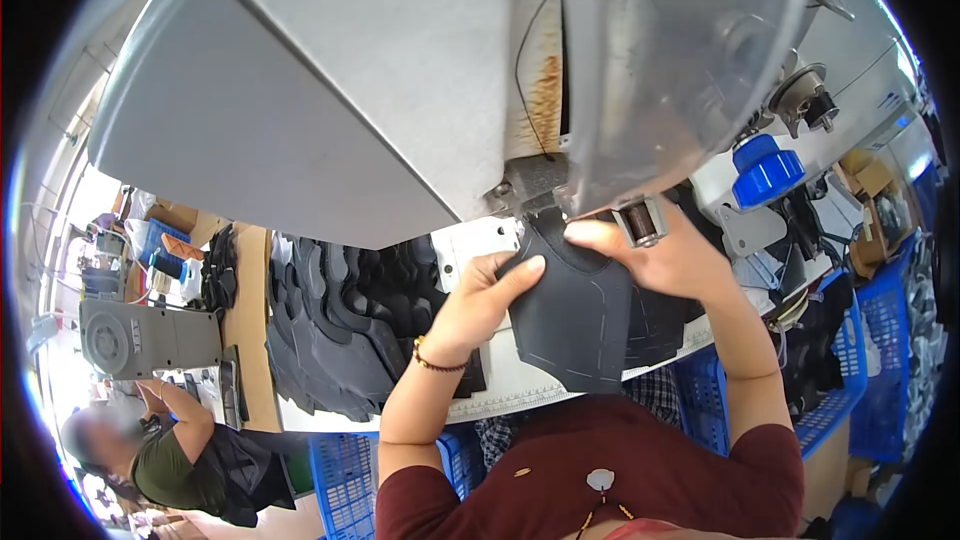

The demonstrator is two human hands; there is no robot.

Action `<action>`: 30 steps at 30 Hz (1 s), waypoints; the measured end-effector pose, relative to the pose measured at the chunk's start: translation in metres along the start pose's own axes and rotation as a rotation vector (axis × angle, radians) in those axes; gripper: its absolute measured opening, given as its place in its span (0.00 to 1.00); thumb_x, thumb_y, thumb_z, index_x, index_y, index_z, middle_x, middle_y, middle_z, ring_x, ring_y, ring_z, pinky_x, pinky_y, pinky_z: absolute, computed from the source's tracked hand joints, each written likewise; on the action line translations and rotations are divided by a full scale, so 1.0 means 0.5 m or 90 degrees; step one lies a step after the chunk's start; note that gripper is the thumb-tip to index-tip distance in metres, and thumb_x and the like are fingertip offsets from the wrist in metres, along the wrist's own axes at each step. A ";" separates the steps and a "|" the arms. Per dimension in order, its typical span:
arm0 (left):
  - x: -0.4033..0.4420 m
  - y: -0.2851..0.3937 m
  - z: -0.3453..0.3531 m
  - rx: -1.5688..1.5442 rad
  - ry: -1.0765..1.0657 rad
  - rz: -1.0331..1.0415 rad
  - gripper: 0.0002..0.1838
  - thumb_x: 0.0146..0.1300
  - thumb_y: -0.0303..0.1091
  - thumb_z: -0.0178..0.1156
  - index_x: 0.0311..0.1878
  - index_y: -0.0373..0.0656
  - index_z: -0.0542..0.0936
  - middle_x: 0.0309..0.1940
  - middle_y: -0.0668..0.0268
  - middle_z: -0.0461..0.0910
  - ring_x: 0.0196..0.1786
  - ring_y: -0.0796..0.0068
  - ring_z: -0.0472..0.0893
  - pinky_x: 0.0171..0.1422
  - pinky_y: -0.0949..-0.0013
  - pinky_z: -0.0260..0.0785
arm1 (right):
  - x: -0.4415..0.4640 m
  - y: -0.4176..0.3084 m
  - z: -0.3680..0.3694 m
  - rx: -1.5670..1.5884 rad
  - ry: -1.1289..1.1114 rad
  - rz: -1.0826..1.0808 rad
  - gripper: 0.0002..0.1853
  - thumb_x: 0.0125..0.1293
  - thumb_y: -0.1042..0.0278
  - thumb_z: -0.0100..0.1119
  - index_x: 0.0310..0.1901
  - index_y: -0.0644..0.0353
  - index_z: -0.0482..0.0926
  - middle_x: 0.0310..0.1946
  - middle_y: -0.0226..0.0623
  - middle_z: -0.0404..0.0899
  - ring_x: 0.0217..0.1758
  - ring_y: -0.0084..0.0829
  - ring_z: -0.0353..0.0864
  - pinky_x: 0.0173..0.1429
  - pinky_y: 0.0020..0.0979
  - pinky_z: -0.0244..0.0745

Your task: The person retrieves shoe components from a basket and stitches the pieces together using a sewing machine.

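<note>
Noted closest in, on the wearer's side of the sewing machine point(360, 50): dark panel point(570, 320), with upper end at the machine's head and lower end over the ruled edge of the white counter point(502, 360). Pinched at its left edge by the left hand point(475, 310), thumb on top. Pressed near the head by the thumb of the right hand point(680, 250); with other fingers partly hidden, full grip unclear. Judged mid-work on this panel: pale dashed lines already across it, stitches or markings unclear; curved upper part at the head, apparently unfinished. Left of the machine, on the counter: stack of dark pieces point(345, 325), worked or unworked unclear. Right of the machine head: blue knob point(767, 172). Lower, to either side: blue baskets point(340, 480). Farther left of the machine: wooden counter point(258, 330), grey machine point(150, 338), seated person point(180, 470) in dark green.
</note>
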State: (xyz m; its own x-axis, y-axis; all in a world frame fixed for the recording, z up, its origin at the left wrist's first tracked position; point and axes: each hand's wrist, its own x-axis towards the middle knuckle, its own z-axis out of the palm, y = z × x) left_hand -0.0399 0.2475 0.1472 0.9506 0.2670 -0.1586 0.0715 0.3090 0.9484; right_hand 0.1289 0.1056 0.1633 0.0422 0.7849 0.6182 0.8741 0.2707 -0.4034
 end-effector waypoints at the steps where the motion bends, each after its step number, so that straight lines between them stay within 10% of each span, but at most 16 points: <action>1: 0.005 0.008 -0.005 0.050 0.001 0.010 0.13 0.62 0.36 0.52 0.38 0.33 0.77 0.28 0.69 0.78 0.30 0.86 0.73 0.36 0.81 0.66 | -0.002 -0.007 0.004 -0.033 -0.035 -0.048 0.15 0.48 0.75 0.54 0.41 0.56 0.77 0.39 0.39 0.71 0.48 0.42 0.70 0.50 0.39 0.65; 14: 0.026 0.024 -0.018 0.057 0.105 0.105 0.12 0.58 0.33 0.57 0.33 0.31 0.77 0.23 0.69 0.76 0.23 0.87 0.72 0.26 0.83 0.64 | -0.007 -0.030 0.073 -0.177 0.116 -0.093 0.10 0.48 0.73 0.53 0.35 0.61 0.76 0.20 0.31 0.65 0.29 0.32 0.70 0.55 0.46 0.65; 30: 0.037 0.011 -0.014 0.011 0.147 0.162 0.09 0.57 0.31 0.58 0.30 0.34 0.77 0.21 0.71 0.76 0.21 0.87 0.72 0.25 0.83 0.64 | 0.005 -0.031 0.067 -0.181 0.130 -0.113 0.09 0.46 0.72 0.53 0.32 0.63 0.74 0.23 0.39 0.68 0.34 0.39 0.72 0.48 0.44 0.65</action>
State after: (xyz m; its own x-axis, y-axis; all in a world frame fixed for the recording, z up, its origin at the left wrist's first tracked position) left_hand -0.0238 0.2605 0.1477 0.8453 0.5335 0.0282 -0.1529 0.1909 0.9696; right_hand 0.0990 0.1221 0.1484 -0.0521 0.6047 0.7948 0.9745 0.2048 -0.0920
